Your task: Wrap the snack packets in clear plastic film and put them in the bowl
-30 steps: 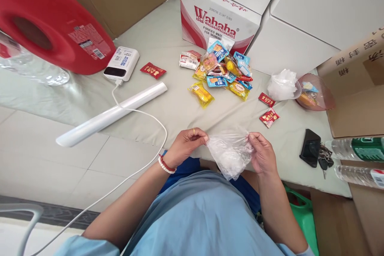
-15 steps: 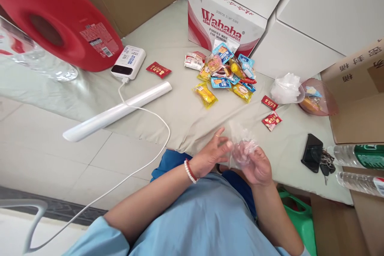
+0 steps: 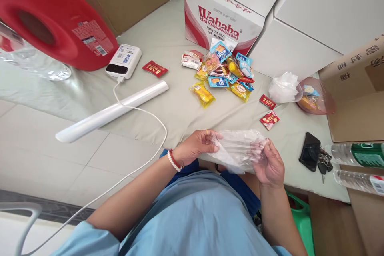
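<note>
A clear plastic bag is stretched sideways between my two hands, above my lap at the front edge of the cloth-covered surface. My left hand, with a ring and a beaded bracelet, pinches one end of it. At the other end my right hand is closed on the film, some of its fingers showing through the plastic. Beyond the bag lies a pile of wrapped snacks. Two small red packets rest to the right of the pile, and another red packet lies to its left.
A white device with a cable stands near a red jug. A white tube-shaped bar lies in front. At the back is a Wahaha box. To the right are a pink bowl, a tub of plastic bags, keys and bottles.
The bunched plastic bag has been spread out. My left hand has moved left and closed on one end of it, while my right hand has shifted slightly right with the other.
</note>
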Demonstrator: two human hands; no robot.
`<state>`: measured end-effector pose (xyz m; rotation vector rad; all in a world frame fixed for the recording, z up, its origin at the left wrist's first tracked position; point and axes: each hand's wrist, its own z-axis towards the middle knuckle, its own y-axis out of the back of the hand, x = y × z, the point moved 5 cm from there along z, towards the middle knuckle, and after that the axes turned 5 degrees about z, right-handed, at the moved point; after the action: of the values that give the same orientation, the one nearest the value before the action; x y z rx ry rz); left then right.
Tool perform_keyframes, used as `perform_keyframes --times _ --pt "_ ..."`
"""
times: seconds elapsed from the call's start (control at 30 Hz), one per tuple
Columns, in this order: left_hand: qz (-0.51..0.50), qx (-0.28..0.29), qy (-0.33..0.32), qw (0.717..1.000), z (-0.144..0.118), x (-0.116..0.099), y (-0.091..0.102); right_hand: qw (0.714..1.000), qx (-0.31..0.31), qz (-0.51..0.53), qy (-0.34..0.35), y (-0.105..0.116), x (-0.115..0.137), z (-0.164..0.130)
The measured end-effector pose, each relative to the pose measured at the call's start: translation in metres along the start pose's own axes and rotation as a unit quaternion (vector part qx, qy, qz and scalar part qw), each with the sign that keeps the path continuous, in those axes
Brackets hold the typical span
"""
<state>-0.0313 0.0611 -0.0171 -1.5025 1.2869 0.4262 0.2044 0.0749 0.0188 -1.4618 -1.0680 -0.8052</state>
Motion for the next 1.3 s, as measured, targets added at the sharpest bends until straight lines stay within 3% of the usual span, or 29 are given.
perform_keyframes --times 0.13,0.3,0.4,0.53,0.67,0.87,1.1,1.2,1.3 --pt "0.068 -0.015 0.007 0.998 -0.007 -0.006 0.022 0.998 -0.063 0.027 0.007 0.018 0.008 0.002" --pt "0.152 0.020 -0.063 0.986 -0.022 -0.025 0.034 0.998 -0.057 -0.013 0.024 0.028 0.014 0.004" --pt "0.095 0.028 -0.123 0.987 -0.030 -0.035 0.026 0.999 -0.046 -0.008 -0.003 0.027 0.008 0.005" --pt "-0.033 0.067 -0.076 0.994 -0.027 -0.024 0.010 0.999 -0.048 0.001 -0.019 0.023 0.003 0.007" --pt "-0.045 -0.016 -0.077 0.996 -0.019 -0.016 0.019 0.997 -0.081 -0.012 -0.012 0.028 0.007 0.013" --pt "-0.048 -0.087 -0.073 0.992 -0.021 -0.022 0.046 0.993 -0.095 -0.075 0.016 0.042 0.016 0.034" --pt "0.075 -0.173 -0.055 0.981 -0.020 -0.020 0.066 0.982 -0.093 -0.143 0.077 0.052 0.026 0.073" --pt "0.089 -0.194 -0.079 0.974 -0.018 -0.018 0.065 0.956 -0.091 -0.260 0.105 0.051 0.030 0.086" --pt "0.092 -0.207 -0.085 0.970 -0.016 -0.015 0.062 0.868 -0.119 -0.436 0.205 0.030 0.044 0.081"
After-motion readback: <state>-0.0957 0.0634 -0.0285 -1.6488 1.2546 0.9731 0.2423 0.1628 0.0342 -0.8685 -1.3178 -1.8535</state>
